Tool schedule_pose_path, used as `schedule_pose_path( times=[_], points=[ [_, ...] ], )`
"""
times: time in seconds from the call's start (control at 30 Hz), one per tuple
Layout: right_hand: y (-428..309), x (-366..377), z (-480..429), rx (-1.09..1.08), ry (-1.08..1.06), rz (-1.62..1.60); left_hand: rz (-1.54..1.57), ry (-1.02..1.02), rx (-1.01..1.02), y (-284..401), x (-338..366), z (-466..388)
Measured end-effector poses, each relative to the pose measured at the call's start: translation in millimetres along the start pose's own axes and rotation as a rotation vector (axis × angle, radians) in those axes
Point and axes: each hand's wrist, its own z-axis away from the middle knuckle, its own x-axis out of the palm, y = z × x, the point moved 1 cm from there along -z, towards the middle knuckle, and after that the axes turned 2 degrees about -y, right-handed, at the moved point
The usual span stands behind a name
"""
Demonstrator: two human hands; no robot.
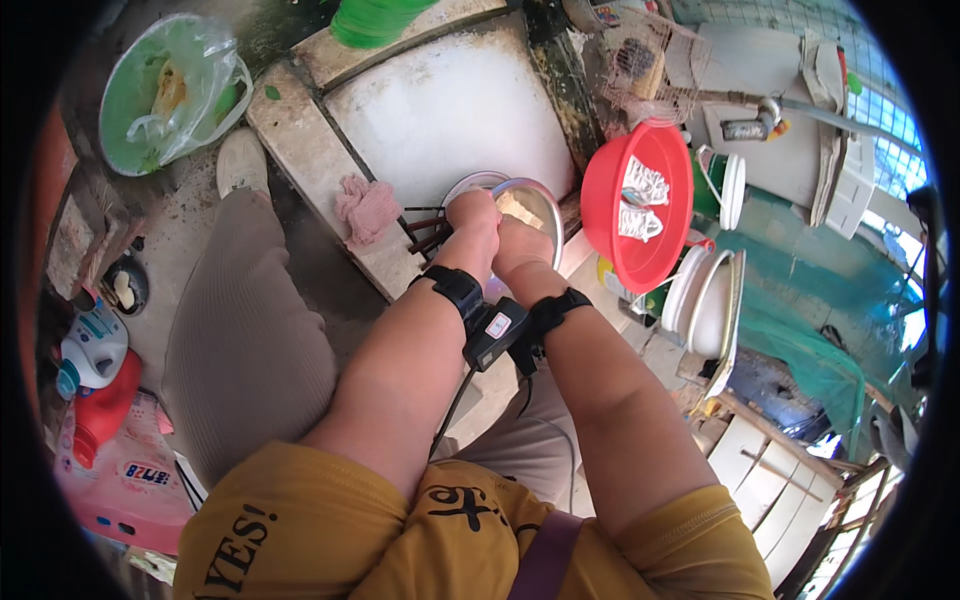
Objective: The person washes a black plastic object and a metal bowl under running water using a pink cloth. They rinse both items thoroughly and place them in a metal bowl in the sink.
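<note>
My left hand [474,211] and my right hand [523,241] are close together over round metal bowls, fingers curled and pointing away from me. Under and beside my right hand is a shiny metal bowl [556,217] with something pale beige [520,208] in it. The rim of a second metal vessel [474,180] shows behind my left hand. Several thin dark sticks [426,225] jut out to the left of that hand. What the fingers hold, if anything, is hidden. A crumpled pink cloth [367,210] lies on the stone ledge, left of the hands.
Beyond the hands lies a white slab [450,97] edged by a stone ledge [300,135]. A red basin [600,202] with white shoes stands right, below a tap [750,127]. At left are a green basin [120,97] with a plastic bag and detergent bottles [105,349].
</note>
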Motion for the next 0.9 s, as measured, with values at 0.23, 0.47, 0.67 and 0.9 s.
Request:
schedule_pose_path(
  times=[0.23, 0.47, 0.67, 0.9],
  points=[
    [14, 29, 22, -0.101, -0.078, -0.518, -0.556, -0.230, 0.081, -15, -4, 11],
    [78, 42, 97, 0.083, -0.146, -1.477, -1.194, -0.646, 0.333, -25, 9, 96],
    [90, 57, 137, -0.067, 0.002, -1.727, -1.262, -0.619, 0.286, -36, -28, 170],
    [87, 57, 188, -0.436, 0.183, -1.577, -1.008, -0.566, 0.507, -50, -77, 227]
  ],
)
